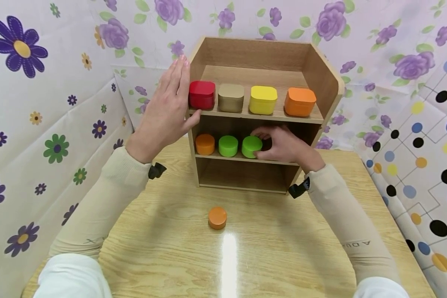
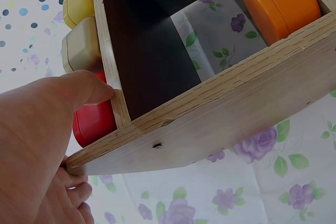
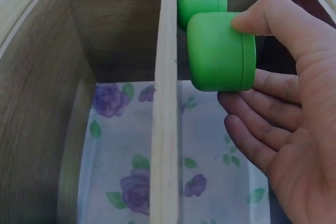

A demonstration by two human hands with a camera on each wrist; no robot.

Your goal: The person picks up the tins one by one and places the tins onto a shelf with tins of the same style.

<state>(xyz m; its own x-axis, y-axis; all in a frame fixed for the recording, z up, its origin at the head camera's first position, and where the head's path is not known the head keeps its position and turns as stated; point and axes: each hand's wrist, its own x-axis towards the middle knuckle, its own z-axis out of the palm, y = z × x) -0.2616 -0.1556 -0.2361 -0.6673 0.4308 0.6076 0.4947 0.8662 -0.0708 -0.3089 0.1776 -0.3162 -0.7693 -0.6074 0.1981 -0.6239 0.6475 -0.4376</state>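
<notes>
My right hand pinches a green round-cornered lidded jar between thumb and fingers, at the front of the wooden shelf unit's middle level. Left of it stand another green jar and an orange jar. My left hand rests along the unit's left side panel, fingers straight and pointing up. Its thumb touches the front edge of the top board, just below a red square-cornered container.
Beside the red container on the top level are a beige container, a yellow one and an orange one. An orange round jar sits on the wooden table before the unit. Patterned cloth walls surround the table.
</notes>
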